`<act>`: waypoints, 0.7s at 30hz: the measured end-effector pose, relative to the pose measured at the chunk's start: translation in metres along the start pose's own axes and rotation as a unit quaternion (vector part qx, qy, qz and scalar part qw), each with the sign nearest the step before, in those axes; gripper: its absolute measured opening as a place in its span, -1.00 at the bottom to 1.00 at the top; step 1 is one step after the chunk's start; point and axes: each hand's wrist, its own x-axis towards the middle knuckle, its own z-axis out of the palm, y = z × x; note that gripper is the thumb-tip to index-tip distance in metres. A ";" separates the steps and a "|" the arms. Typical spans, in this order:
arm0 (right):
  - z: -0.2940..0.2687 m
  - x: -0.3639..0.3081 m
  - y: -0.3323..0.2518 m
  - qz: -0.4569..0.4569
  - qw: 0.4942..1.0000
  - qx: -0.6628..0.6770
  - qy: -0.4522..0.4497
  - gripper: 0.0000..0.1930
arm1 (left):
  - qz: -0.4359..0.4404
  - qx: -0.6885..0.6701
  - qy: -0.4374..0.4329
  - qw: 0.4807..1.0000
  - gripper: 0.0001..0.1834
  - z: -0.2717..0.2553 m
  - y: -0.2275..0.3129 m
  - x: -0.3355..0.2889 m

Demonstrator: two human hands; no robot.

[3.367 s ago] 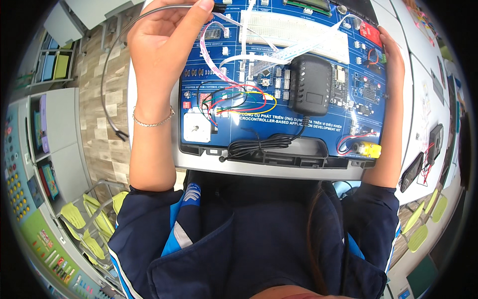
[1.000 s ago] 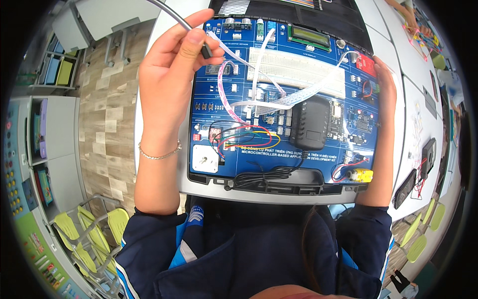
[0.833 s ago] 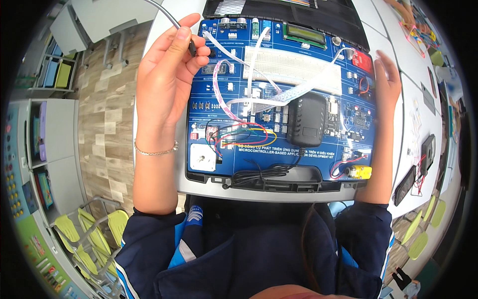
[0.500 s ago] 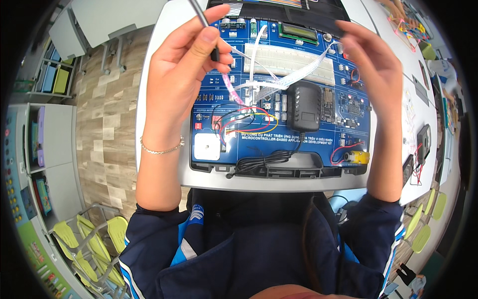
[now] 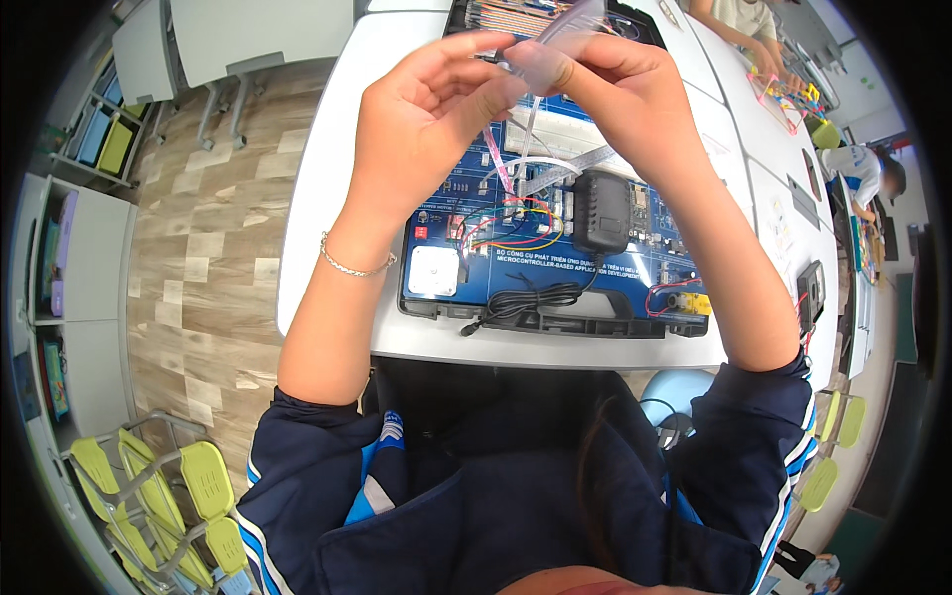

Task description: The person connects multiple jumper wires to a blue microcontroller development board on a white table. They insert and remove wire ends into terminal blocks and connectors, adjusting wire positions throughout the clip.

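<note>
Both my hands meet over the far part of a blue microcontroller development board [image 5: 476, 283] in an open black case. My right hand [image 5: 635, 104] is closed in a pinch on a translucent plastic piece [image 5: 577, 28], blurred and resembling a small clear bag. Beside it, the fingers of my left hand [image 5: 421, 124] curl together with the thumb close to the right thumb; what they grip is hidden. White and pink cables [image 5: 498, 159] run under the hands to the board. A black power adapter [image 5: 602, 213] lies on the board, its cord [image 5: 526, 300] bundled in front.
A yellow motor [image 5: 689, 302] sits at the board's near right corner, a white square part [image 5: 433, 271] at its left. Coloured jumper wires [image 5: 545, 12] lie in the case's far side. Another person's hands [image 5: 764, 59] work at the far right. Green chairs [image 5: 149, 486] stand at lower left.
My right hand has moved left and my left hand right, so they now meet. The dark stick earlier in my left hand is no longer clearly visible. My view has shifted slightly.
</note>
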 end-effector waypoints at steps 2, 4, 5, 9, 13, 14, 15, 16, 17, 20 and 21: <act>0.001 -0.001 0.004 -0.017 0.999 0.029 0.022 -0.75 | -0.031 -0.044 0.012 0.998 -0.62 0.001 0.001 0.000; 0.006 -0.002 0.002 -0.012 0.998 0.044 0.050 -0.75 | -0.057 -0.096 0.020 0.994 -0.64 0.001 0.000 0.000; 0.008 -0.002 0.000 -0.010 0.997 0.052 0.064 -0.75 | -0.067 -0.125 0.022 0.990 -0.66 0.000 -0.002 0.000; 0.007 -0.001 0.004 0.029 0.990 0.095 0.096 -0.75 | -0.105 -0.210 0.038 0.971 -0.70 -0.002 -0.006 0.002; 0.002 -0.003 0.013 0.088 0.987 0.133 -0.001 -0.71 | -0.108 -0.174 0.046 0.978 -0.74 -0.001 -0.013 0.001; 0.001 -0.003 0.012 0.091 0.988 0.122 -0.019 -0.70 | -0.103 -0.151 0.049 0.982 -0.75 0.001 -0.013 0.001; -0.002 -0.002 0.012 0.104 0.990 0.090 -0.026 -0.69 | -0.098 -0.128 0.053 0.985 -0.77 0.002 -0.013 0.001; -0.005 -0.001 0.013 0.116 0.991 0.058 -0.034 -0.68 | -0.083 -0.104 0.054 0.990 -0.78 0.003 -0.013 0.001; -0.008 0.000 0.013 0.129 0.990 0.027 -0.042 -0.67 | -0.068 -0.080 0.055 0.993 -0.78 0.003 -0.014 0.001; -0.009 0.000 0.006 0.097 0.994 0.026 -0.044 -0.68 | -0.055 -0.042 0.056 0.996 -0.79 0.003 -0.012 0.000; -0.010 0.000 0.005 0.079 0.995 0.031 -0.045 -0.68 | -0.057 -0.035 0.057 0.996 -0.79 0.003 -0.011 0.000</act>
